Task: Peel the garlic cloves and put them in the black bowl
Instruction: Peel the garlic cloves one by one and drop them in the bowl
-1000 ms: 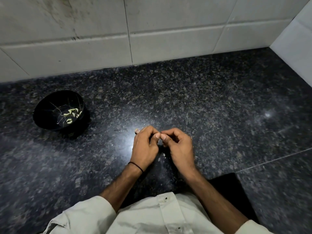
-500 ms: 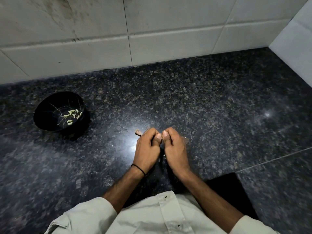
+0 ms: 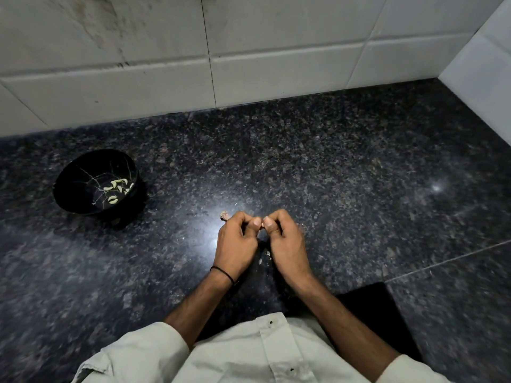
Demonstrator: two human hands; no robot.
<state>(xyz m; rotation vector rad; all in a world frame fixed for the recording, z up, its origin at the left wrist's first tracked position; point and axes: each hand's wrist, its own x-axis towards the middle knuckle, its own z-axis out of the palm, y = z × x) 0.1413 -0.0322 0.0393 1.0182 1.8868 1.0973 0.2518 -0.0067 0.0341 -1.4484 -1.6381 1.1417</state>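
My left hand (image 3: 236, 239) and my right hand (image 3: 284, 237) are held close together over the dark granite counter (image 3: 345, 175), thumbs nearly touching, fingers curled. Between the thumb tips they pinch a small garlic clove (image 3: 261, 224), mostly hidden. A brownish garlic stem end (image 3: 224, 216) pokes out past my left fingers. The black bowl (image 3: 83, 200) stands at the left on the counter, well away from the hands, with several peeled pale cloves (image 3: 117, 187) inside.
White tiled wall (image 3: 249, 64) runs along the back and another wall face (image 3: 486, 78) closes the right side. Small bits of garlic skin (image 3: 267, 254) lie on the counter under the hands. A dark gap (image 3: 378, 310) shows at the counter's near edge.
The hands have stayed in the same spot, working the clove; the thumbs moved together and then slightly apart. The bowl has not moved.
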